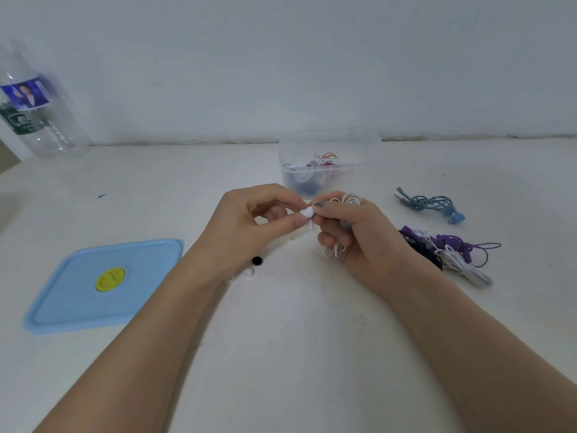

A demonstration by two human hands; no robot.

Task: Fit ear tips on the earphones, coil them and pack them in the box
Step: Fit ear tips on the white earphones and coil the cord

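You are fitting an ear tip: your left hand (pixel 249 220) is pinching the white ear tip (pixel 306 211) between thumb and forefinger, while your right hand (pixel 352 235) is gripping the white earphones (pixel 349 200), fingers curled around the bunched cord. Both are meeting just near of the clear box (pixel 327 164). Next you are probably needing a firm, straight push to seat it.

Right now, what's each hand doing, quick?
Left hand: pinching a white ear tip.
Right hand: gripping the coiled white earphones.
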